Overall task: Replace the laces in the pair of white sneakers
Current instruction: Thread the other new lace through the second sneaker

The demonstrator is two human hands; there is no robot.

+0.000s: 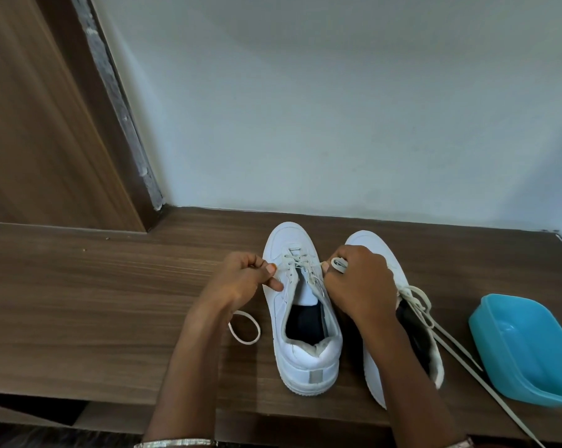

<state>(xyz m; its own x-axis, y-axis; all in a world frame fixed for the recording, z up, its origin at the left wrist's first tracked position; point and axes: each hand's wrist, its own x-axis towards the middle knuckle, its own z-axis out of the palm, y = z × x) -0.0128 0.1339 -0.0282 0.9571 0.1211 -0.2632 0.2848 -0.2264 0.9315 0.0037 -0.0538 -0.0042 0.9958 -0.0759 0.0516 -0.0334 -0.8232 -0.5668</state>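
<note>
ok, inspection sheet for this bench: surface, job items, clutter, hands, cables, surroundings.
Surface: brown wood-grain shelf, few specks far left.
Job's things: left white sneaker, off-white flat lace threaded near toe only; right white sneaker, its loose lace trailing right.
Clutter: blue plastic tub at right, visible part empty.
Grippers: left hand pinches that flat lace; right hand grips a loop of it.
Cables: nothing seen.
Surroundings: pale wall behind, wooden door frame at left.

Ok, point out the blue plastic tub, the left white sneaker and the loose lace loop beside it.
blue plastic tub (pixel 528 347): head view, bare inner wall.
left white sneaker (pixel 308 357): head view, heel panel.
loose lace loop (pixel 259 329): head view, right curve of the loop.
</note>
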